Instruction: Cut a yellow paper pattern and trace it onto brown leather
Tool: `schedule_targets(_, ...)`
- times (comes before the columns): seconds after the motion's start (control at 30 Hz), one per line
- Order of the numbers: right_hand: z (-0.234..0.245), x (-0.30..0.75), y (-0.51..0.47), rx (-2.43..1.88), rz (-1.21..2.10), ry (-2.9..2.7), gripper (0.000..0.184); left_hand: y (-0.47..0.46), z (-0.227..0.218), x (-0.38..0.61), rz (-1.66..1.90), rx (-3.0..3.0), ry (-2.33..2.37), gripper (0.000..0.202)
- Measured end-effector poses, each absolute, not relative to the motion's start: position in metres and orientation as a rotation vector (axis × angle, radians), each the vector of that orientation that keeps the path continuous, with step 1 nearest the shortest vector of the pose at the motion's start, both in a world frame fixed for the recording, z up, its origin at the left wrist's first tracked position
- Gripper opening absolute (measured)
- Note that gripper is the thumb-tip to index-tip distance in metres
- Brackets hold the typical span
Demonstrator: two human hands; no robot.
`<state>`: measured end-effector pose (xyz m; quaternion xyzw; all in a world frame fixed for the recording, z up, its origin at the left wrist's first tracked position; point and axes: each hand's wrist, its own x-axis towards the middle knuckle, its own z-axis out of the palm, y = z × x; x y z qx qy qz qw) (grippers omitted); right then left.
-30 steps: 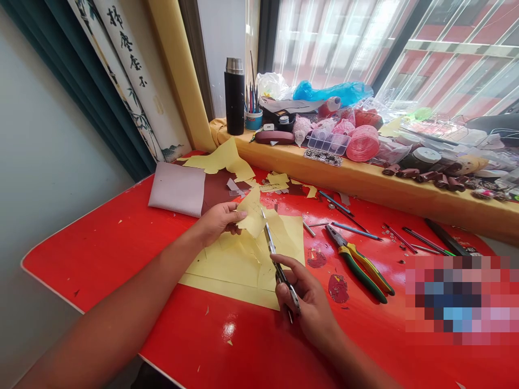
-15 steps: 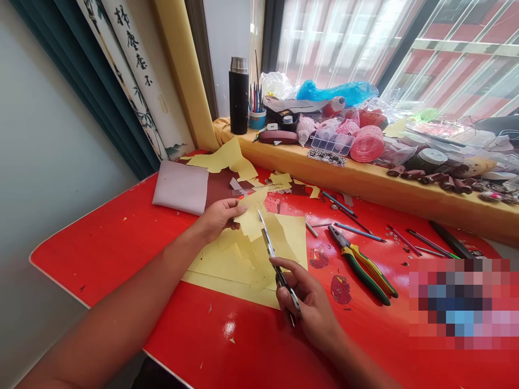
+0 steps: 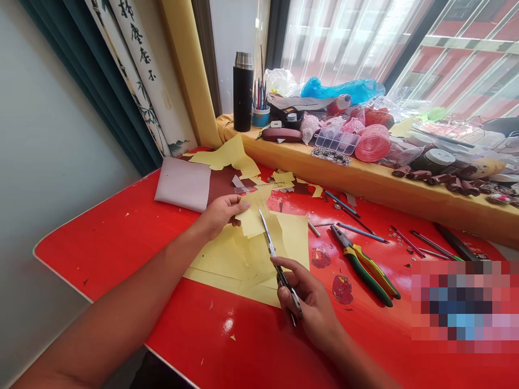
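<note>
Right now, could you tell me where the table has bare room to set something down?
The widest bare patch of the table lies left of the yellow paper, between the pale sheet and the left forearm. Another lies below the paper, beside the right hand. It is crowded right of the scissors, around the pliers, and along the sill.

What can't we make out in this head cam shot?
Head view:
- Scissors: handles hidden by the right hand.
- Yellow paper: the part gripped is covered by the left hand.
- Pixelated patch: blurs whatever lies there.
- Clear compartment box: contents too small to tell.
</note>
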<state>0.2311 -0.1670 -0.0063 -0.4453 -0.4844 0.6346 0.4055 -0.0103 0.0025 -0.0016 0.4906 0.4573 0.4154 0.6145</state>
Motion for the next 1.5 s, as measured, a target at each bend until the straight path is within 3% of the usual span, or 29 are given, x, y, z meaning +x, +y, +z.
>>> schedule_targets(1.5, -0.0092, 0.2312, -0.1648, -1.136, 1.574, -1.244, 0.062, 0.0027, -0.0028, -0.0093, 0.959, 1.112, 1.059, 0.046)
